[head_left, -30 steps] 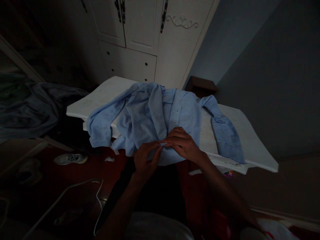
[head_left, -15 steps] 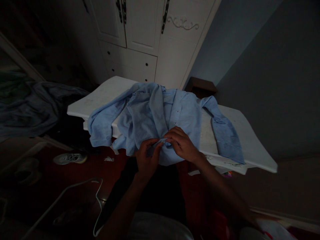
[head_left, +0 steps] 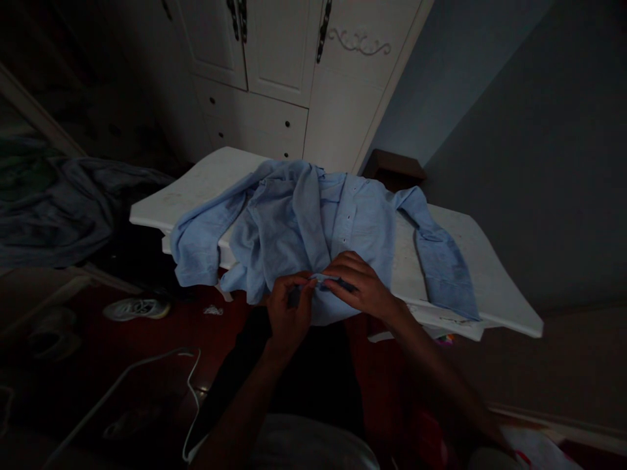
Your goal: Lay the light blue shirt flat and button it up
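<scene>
A light blue button shirt [head_left: 313, 222] lies spread over a white table [head_left: 470, 261], its sleeves hanging off to the left and trailing to the right. My left hand [head_left: 289, 310] pinches the shirt's front edge near the hem, fingers closed on the cloth. My right hand [head_left: 360, 284] grips the same edge just to the right, fingers bent and pressed on the fabric. The two hands meet at the near edge of the table, by the row of dark buttons.
A white wardrobe [head_left: 294, 72] with drawers stands behind the table. A dark brown stool [head_left: 394, 166] sits at the back right. Dark bedding [head_left: 63, 209] lies at the left. A white shoe [head_left: 134, 308] and a white cable [head_left: 191, 385] are on the red floor.
Both hands have stayed at the shirt's lower front edge, with small finger shifts. The left hand's fingers have curled tighter on the cloth. The shirt has barely moved.
</scene>
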Demonstrator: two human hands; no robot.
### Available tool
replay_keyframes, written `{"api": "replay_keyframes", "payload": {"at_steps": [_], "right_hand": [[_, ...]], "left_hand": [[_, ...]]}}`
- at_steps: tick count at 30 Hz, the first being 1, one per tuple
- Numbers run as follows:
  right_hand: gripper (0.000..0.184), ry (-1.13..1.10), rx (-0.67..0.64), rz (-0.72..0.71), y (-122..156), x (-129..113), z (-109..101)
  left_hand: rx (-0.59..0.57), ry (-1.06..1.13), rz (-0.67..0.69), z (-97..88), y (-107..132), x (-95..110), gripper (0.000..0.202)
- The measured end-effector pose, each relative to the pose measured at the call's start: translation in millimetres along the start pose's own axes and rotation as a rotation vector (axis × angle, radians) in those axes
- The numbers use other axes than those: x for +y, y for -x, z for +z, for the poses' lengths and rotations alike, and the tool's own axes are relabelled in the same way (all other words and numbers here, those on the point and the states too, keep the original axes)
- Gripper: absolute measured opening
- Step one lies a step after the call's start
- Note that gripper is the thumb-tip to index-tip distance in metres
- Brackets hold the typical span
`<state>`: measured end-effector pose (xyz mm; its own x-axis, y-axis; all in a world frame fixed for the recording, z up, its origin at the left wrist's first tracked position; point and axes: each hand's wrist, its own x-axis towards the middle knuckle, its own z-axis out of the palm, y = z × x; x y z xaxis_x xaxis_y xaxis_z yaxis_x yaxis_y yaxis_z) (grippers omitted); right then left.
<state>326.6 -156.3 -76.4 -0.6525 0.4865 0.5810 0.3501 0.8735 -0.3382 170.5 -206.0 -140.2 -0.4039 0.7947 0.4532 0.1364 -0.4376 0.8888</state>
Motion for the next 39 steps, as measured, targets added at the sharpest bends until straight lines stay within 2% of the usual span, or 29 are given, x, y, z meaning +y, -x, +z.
{"api": "replay_keyframes", "payload": {"at_steps": [6,11,15,19,22,25,30,36,39], "right_hand": [[0.010,-0.012,0.074,0.016,-0.8,0.8,2.1],[0.010,0.024,0.089,0.016,-1.6,-3.0,4.4],[0.013,0.105,0.124,-0.033,2.9,-4.3,6.0],[0.019,0.138,0.170,-0.085,12.8,-0.8,8.6],[0.025,0.120,0.206,-0.123,19.2,2.3,10.5],[0.027,0.106,0.196,-0.127,22.7,4.0,11.8],[0.019,0.087,0.132,-0.061,22.5,4.4,11.2],[0.014,0.133,0.058,-0.102,15.4,5.0,6.2],[0.010,0.143,0.066,-0.139,9.5,5.0,4.5]], "left_hand": [[-0.026,-0.012,-0.015,1.0,1.1,1.1,0.014],[-0.030,-0.008,0.041,0.6,1.4,-2.0,0.012],[-0.051,-0.048,0.232,-3.9,-1.4,-2.0,0.010],[-0.184,-0.129,0.493,-15.2,-10.0,4.4,0.015],[-0.294,-0.196,0.615,-23.9,-17.2,8.0,0.017],[-0.358,-0.272,0.704,-29.7,-22.6,7.9,0.016],[-0.425,-0.311,0.746,-33.4,-29.7,7.0,0.016],[-0.383,-0.323,0.845,-32.8,-36.7,7.1,0.016],[-0.386,-0.358,0.761,-31.4,-35.0,5.8,0.011]]}}
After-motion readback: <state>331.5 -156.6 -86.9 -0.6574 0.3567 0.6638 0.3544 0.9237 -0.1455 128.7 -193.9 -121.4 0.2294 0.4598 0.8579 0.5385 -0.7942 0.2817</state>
